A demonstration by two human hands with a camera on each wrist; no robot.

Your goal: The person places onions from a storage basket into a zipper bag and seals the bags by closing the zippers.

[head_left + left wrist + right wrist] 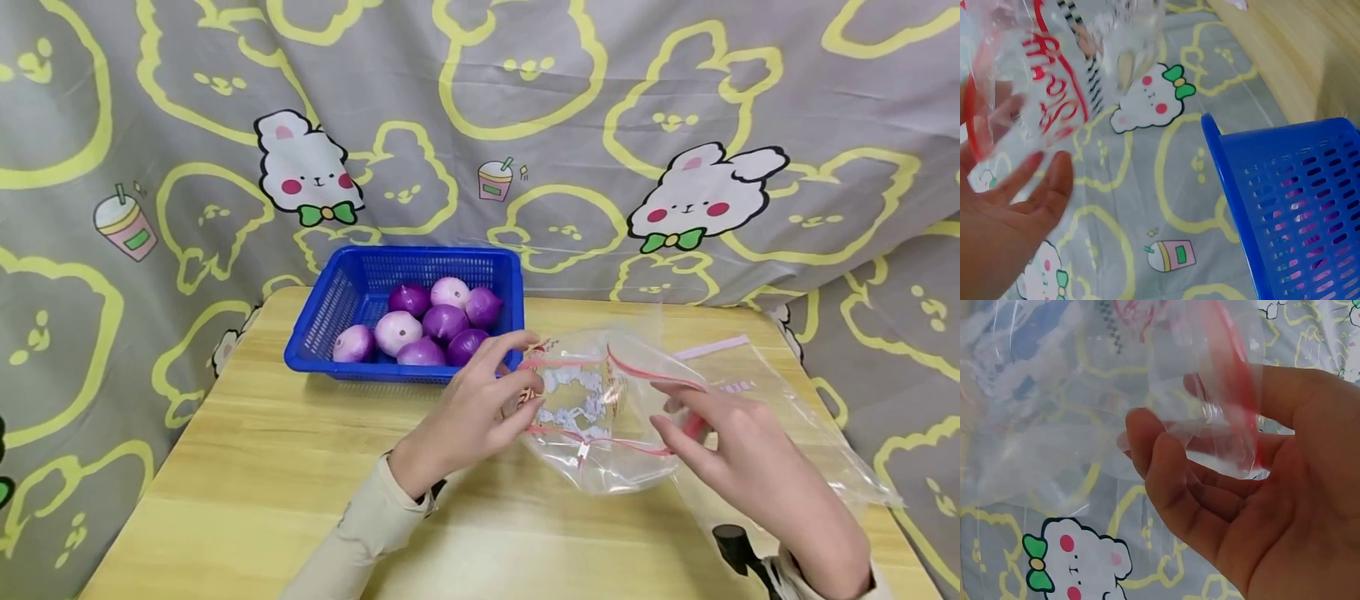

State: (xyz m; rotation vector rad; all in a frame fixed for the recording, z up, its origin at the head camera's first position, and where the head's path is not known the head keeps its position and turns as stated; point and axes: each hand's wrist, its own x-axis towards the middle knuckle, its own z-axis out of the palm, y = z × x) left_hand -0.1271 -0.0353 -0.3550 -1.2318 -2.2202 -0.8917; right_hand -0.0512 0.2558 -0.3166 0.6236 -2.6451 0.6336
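A clear zip bag [637,467] with red zip strips and a white slider is held with its mouth spread wide, facing up. At the left side of the mouth, my left hand [480,404] holds the bag with bent fingers; in the left wrist view, the bag's red-printed side [1054,87] stands by the fingers. My right hand [750,450] grips the opposite side, its fingers curled about the red-edged rim [1235,381]. Purple onions [446,322], some paler, lie in a blue plastic basket [307,346] beyond my left hand.
More clear bags with a pale pink strip [712,347] lie flat on the wooden table [300,500] at the right, partly under my right forearm. A patterned grey curtain [420,83] hangs behind the table. The basket's near right corner is close to my left fingers.
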